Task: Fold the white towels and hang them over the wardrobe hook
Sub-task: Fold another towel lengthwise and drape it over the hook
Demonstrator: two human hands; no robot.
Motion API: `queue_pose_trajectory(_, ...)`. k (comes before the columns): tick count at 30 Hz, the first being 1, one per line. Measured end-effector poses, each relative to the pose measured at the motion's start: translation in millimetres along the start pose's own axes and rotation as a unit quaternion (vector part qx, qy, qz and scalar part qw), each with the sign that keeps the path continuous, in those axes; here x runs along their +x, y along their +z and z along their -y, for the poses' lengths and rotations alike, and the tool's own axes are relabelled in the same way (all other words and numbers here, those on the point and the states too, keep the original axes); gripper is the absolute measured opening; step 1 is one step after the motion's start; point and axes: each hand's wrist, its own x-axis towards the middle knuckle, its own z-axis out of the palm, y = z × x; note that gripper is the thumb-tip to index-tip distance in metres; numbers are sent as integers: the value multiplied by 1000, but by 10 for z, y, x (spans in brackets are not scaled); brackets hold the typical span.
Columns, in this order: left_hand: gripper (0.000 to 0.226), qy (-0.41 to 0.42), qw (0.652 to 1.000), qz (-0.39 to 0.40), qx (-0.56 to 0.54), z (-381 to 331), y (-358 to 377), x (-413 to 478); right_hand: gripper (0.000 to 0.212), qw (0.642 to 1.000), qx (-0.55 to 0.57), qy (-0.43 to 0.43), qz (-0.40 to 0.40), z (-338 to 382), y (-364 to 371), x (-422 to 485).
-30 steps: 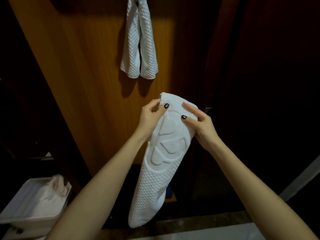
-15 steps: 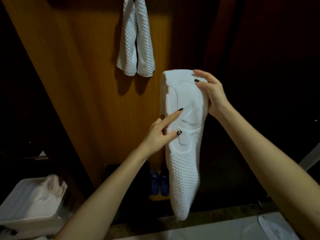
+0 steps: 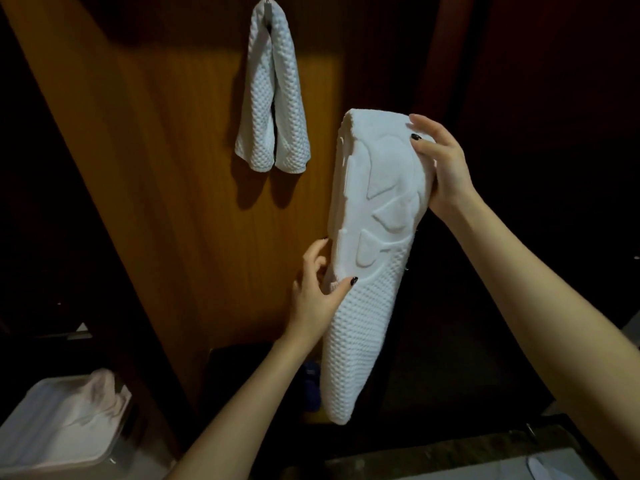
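The folded white towel [image 3: 374,271] is held upright in the air in front of the wardrobe, just to the right of the lit wooden panel [image 3: 166,188]. It is folded into a long narrow strip, with an embossed pattern on its upper half and a waffle weave below. Its top right edge is gripped by the right hand [image 3: 446,168], whose fingers are curled over the front face. Its left edge, about halfway down, is pinched by the left hand [image 3: 313,299], with the thumb in front and the fingers behind. Neither hand is free.

The step in hand is judged to be the raising of this strip to the hook [image 3: 267,1]. The layers should be kept pinched together during the lift so that the fold is not lost. The strip should then be laid over the hook at its middle, so that 2 even halves hang down. 1 towel [image 3: 273,109] is already draped there in 2 hanging halves, and it could be dragged off if it is brushed.

The panel is warm brown wood, and the rest of the wardrobe is lost in darkness. At the lower left a pale bin [image 3: 41,431] is seen, with a pale cloth [image 3: 100,393] lying in it. Low between the forearms some blue items [image 3: 311,375] are glimpsed, too dim to be identified. A pale flat surface [image 3: 485,471] is seen at the bottom edge.
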Motion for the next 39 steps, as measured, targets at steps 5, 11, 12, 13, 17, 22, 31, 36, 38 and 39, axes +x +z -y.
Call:
queue_pose_trajectory(5,75,-36,994,95,29,269,16,-163,28,1000,-12,-13,-24,0,18,24)
queue_pose_trajectory(11,80,-129,978,156,54,553,28,-382,29,998,-3,-12,-68,-31,-68,35)
queue_pose_trajectory(12,71,-126,978,151,67,574,39,-418,30,998,1,-10,-69,-35,-104,43)
queue_pose_trajectory(13,64,-122,980,141,71,558,58,-431,30,998,7,-7,-68,-41,-140,52)
queue_pose_trajectory(17,62,-140,981,116,-65,248,204,-220,30,999,36,-5,-41,-28,-234,87)
queue_pose_trajectory(22,28,-87,978,138,-129,-191,324,89,30,998,64,-3,7,16,-310,118)
queue_pose_trajectory(31,13,-15,966,111,-232,-546,195,445,31,999,20,19,46,-82,-298,23)
queue_pose_trajectory(36,18,-72,970,41,-228,-475,270,339,30,999,-10,23,32,-120,-347,-1)
queue_pose_trajectory(38,24,-65,978,9,-199,-477,260,333,29,999,-25,24,22,-130,-375,-7)
queue_pose_trajectory(39,24,-51,984,-7,-172,-477,246,335,29,999,-32,25,19,-134,-392,-12)
